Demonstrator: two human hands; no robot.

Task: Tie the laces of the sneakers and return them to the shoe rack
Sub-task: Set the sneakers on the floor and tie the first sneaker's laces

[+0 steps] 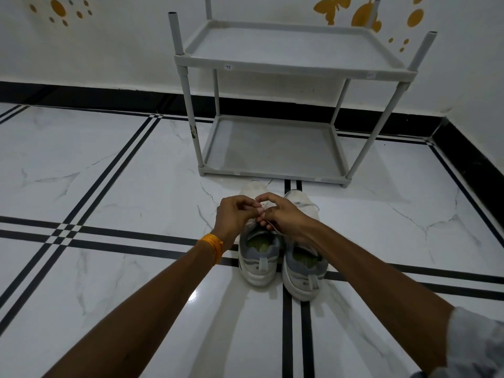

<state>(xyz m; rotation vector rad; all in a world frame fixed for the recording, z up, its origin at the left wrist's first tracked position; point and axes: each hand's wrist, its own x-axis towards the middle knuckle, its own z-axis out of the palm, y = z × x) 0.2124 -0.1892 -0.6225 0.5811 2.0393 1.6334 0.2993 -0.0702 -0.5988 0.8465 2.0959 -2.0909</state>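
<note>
Both my hands are bunched over the left sneaker [259,257], working its white laces [263,207]. My left hand [234,216] has thumb and fingers pinched shut on a bit of lace, and my right hand [283,216] is curled closed the same way, pinching lace right against the left hand's fingertips; a loose strand trails down under my right palm. An orange thread band [212,246] sits on my left wrist.

The two sneakers stand side by side on the white marble floor [109,186], nearly touching, the right sneaker [302,276] just beside the left. Their long axes run straight away from me: heels toward me, toes pointing at the grey shoe rack [272,148], which stands just past the toes against the wall. Both of its shelves are bare.
</note>
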